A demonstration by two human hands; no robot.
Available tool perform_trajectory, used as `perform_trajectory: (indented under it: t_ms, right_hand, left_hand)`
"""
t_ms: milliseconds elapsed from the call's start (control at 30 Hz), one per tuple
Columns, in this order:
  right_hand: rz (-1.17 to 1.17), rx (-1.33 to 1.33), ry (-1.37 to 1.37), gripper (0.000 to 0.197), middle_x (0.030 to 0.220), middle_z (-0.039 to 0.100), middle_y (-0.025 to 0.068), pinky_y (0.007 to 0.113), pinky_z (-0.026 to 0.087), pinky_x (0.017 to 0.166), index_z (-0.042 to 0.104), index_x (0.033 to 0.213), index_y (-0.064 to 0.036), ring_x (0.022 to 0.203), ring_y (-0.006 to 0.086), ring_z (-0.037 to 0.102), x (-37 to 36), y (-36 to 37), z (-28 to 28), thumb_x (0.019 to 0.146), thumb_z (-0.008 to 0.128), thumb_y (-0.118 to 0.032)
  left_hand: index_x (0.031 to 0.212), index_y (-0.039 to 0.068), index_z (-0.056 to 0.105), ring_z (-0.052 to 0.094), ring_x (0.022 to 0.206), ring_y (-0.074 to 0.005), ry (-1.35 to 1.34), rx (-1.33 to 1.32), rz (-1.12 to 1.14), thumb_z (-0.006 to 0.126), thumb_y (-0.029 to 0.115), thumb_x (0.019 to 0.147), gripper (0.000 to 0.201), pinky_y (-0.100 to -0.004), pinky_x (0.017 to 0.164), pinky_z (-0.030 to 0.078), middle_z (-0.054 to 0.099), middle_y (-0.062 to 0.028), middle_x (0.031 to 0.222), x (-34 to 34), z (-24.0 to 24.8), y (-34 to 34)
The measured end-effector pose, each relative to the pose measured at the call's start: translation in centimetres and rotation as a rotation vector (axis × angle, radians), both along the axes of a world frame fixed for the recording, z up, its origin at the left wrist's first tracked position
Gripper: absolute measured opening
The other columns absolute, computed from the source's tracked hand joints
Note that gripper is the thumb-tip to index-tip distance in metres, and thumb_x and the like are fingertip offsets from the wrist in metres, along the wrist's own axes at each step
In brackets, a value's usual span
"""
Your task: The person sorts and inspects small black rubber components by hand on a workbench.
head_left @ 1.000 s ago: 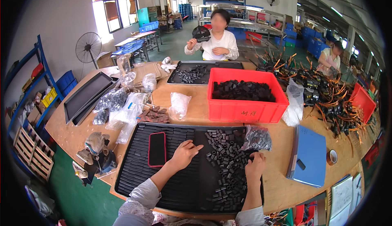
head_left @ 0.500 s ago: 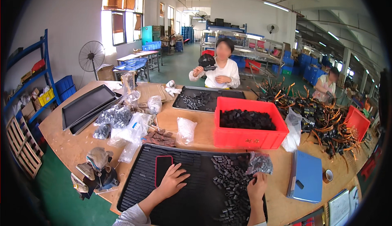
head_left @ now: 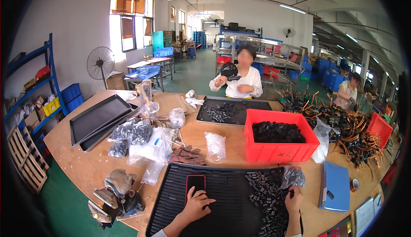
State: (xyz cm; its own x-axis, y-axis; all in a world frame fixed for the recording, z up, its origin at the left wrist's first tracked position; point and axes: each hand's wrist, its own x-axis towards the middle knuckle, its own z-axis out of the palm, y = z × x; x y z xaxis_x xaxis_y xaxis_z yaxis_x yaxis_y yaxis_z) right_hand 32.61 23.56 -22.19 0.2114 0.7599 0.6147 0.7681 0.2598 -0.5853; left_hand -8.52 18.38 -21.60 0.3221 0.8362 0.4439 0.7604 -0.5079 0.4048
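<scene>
A black tray (head_left: 231, 194) lies before me, with rows of flat black pieces on its left side and loose short black tubes (head_left: 267, 198) on its right. My left hand (head_left: 198, 206) is open, fingers spread, over the lower end of a dark phone (head_left: 195, 182) with a red edge, which rests on the rows. At the tray's right edge, my right hand (head_left: 293, 200) has its fingers curled together against the lower end of a clear plastic bag (head_left: 294, 176) of dark parts. What its fingertips pinch is hidden.
Beyond the tray stands a red bin (head_left: 280, 147) of black parts. To the right are a blue folder (head_left: 335, 187) and a tape roll (head_left: 354, 184). Clear bags (head_left: 156, 145) lie at the left. Across the table, a person (head_left: 242, 76) sits behind another black tray (head_left: 257, 105).
The whole view has shifted, so the table sits further right and lower. My left hand has moved left and nearer me, onto the phone's lower end. The right hand stays by the bag.
</scene>
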Motion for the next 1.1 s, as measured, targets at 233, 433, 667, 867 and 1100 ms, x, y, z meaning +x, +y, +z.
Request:
perform_trajectory:
  t_ms: [233, 433, 667, 867, 1100]
  right_hand:
    - [0.149, 0.263, -0.096, 0.018, 0.088, 0.063, 0.0155, 0.042, 0.049, 0.076, 0.059, 0.082, -0.0023, 0.083, 0.0349, 0.061, -4.4, -0.5, 0.4, 0.071, 0.059, 0.012]
    - [0.725, 0.051, 0.177, 0.017, 0.093, 0.065, 0.0124, 0.034, 0.052, 0.074, 0.063, 0.085, -0.0038, 0.086, 0.0279, 0.065, -13.1, -5.6, 2.6, 0.075, 0.069, 0.008]
    - [0.823, -0.113, -0.278, 0.025, 0.097, 0.062, 0.011, 0.039, 0.051, 0.077, 0.061, 0.101, -0.0085, 0.092, 0.0314, 0.062, -10.0, -2.5, 3.0, 0.078, 0.072, -0.009]
    - [0.792, -0.265, -0.623, 0.03, 0.098, 0.061, 0.0089, 0.041, 0.047, 0.084, 0.065, 0.1, -0.0109, 0.095, 0.0309, 0.057, -8.8, 2.2, 0.1, 0.072, 0.075, -0.013]
    - [0.7, 0.019, -0.342, 0.019, 0.084, 0.062, 0.0044, 0.034, 0.05, 0.075, 0.061, 0.087, -0.0059, 0.083, 0.0224, 0.06, -10.3, -0.1, 0.4, 0.074, 0.072, 0.002]
  left_hand:
    - [0.109, 0.021, 0.072, 0.044, 0.121, -0.0278, 0.105, 0.142, 0.105, 0.066, -0.001, 0.064, 0.051, -0.0556, 0.11, 0.018, 0.059, -0.0003, 0.107, 1.2, 0.8, -0.8]
    - [0.104, 0.007, 0.059, 0.062, 0.081, -0.0136, -0.73, -0.52, -0.28, 0.069, 0.023, 0.091, 0.023, -0.0271, 0.07, 0.051, 0.062, -0.0049, 0.094, 8.2, -0.4, -1.7]
    - [0.087, 0.003, 0.053, 0.064, 0.085, -0.0125, -1.015, -0.861, -0.474, 0.057, 0.006, 0.095, 0.01, -0.0274, 0.077, 0.057, 0.065, -0.0101, 0.099, 9.8, -2.0, 1.3]
    - [0.086, 0.004, 0.053, 0.065, 0.094, -0.0144, -0.936, -0.909, -0.315, 0.063, 0.011, 0.094, 0.014, -0.0293, 0.082, 0.056, 0.065, -0.0107, 0.101, 10.1, -1.8, 2.1]
    - [0.105, 0.0, 0.064, 0.066, 0.091, -0.0147, -1.005, -0.957, -0.417, 0.067, 0.008, 0.09, 0.017, -0.0281, 0.083, 0.055, 0.068, -0.0096, 0.098, 9.4, -2.4, 1.9]
